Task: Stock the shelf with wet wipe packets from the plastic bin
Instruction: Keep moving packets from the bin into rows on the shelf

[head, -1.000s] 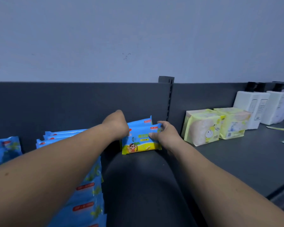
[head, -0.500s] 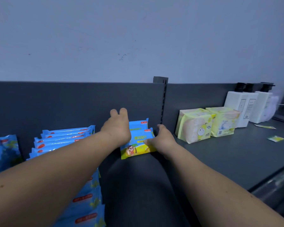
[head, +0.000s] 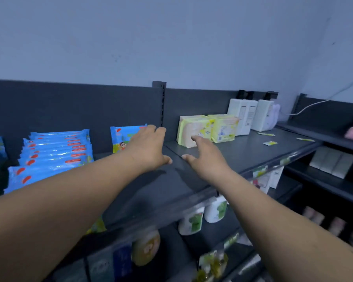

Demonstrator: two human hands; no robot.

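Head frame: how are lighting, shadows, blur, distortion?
Head view: dim bluish light; soft shadows under left hand and right hand on the dark grey metal shelf; white bottles below blurred; frame edges wide-angle stretched; blue-and-yellow wet wipe packet fairly sharp.

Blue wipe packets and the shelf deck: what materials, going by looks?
Blue wipe packets: thin plastic film, glossy, judging by the bright glare streaks and crimped end seals. Shelf deck: probably painted sheet metal, dark grey, matte. It has a flat, even surface with only soft reflections, and a slotted upright behind it. Metal cannot be confirmed from looks alone.
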